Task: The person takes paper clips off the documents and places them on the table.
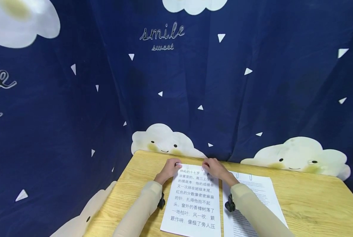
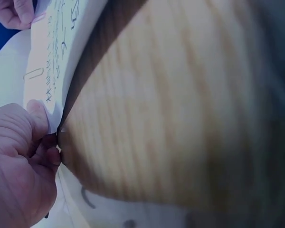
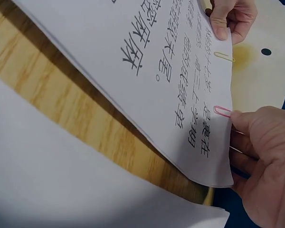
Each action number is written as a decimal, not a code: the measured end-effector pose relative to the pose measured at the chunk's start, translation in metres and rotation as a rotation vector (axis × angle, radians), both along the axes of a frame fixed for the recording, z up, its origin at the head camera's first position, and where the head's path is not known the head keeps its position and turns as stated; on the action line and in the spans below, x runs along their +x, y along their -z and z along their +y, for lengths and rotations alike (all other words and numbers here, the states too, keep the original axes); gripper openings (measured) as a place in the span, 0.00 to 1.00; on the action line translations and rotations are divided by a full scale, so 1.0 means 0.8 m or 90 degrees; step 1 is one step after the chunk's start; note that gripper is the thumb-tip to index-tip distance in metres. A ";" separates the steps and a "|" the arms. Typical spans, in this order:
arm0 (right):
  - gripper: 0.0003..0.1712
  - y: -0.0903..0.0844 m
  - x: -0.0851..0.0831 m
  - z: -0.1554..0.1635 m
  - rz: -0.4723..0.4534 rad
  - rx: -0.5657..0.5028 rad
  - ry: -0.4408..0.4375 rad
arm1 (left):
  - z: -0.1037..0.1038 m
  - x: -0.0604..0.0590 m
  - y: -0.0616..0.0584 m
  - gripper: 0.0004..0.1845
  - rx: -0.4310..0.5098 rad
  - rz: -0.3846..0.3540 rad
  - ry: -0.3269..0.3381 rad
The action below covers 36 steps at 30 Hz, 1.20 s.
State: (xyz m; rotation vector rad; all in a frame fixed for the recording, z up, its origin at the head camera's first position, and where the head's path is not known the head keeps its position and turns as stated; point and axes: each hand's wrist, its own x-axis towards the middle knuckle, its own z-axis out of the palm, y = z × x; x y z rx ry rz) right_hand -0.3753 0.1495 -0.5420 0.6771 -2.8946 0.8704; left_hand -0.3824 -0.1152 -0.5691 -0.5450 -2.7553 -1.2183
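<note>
A stack of white sheets with large printed characters lies on the wooden desk. My left hand pinches its top left corner, thumb on the paper. My right hand pinches the top right corner, lifting that edge off the desk. Two paper clips sit on the top edge: a yellow one near the left hand's thumb and a pink one by the right hand's thumb.
A second clipped stack of printed sheets lies just to the right on the desk. A dark blue curtain with white clouds hangs right behind the desk's far edge.
</note>
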 end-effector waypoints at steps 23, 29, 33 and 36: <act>0.07 0.007 -0.007 -0.006 -0.035 -0.021 0.030 | -0.001 0.002 0.001 0.06 0.015 0.009 -0.029; 0.08 0.007 -0.008 -0.006 -0.021 -0.022 0.027 | -0.001 0.003 -0.001 0.05 0.013 0.018 -0.028; 0.10 0.008 -0.010 -0.005 -0.002 -0.021 0.020 | -0.001 0.003 -0.003 0.05 0.005 0.031 -0.024; 0.10 0.008 -0.011 -0.005 -0.002 -0.020 0.021 | -0.001 0.002 -0.003 0.05 0.001 0.035 -0.020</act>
